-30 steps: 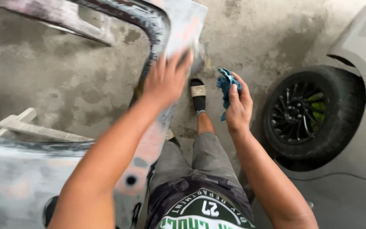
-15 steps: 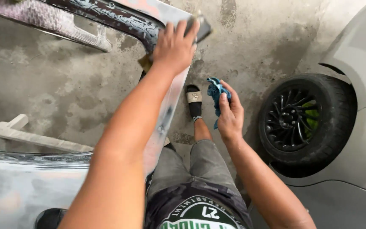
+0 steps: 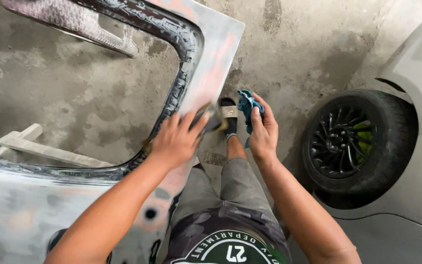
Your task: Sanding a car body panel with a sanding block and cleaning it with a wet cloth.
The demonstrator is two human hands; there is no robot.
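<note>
Left grip point(image 3: 177, 139) presses sanding block point(image 3: 211, 117) flat along upright door frame point(image 3: 211, 63).

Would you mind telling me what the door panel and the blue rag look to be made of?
The door panel looks like sheet metal, sanded dull grey with patches of pinkish primer. The blue rag in the right hand seems soft cloth, since it bunches and folds.

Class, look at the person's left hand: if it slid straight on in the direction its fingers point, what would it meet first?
The left hand points up along the sanded door frame, so it would likely run on over that pillar, toward the frame's top corner; depth is uncertain.
</note>
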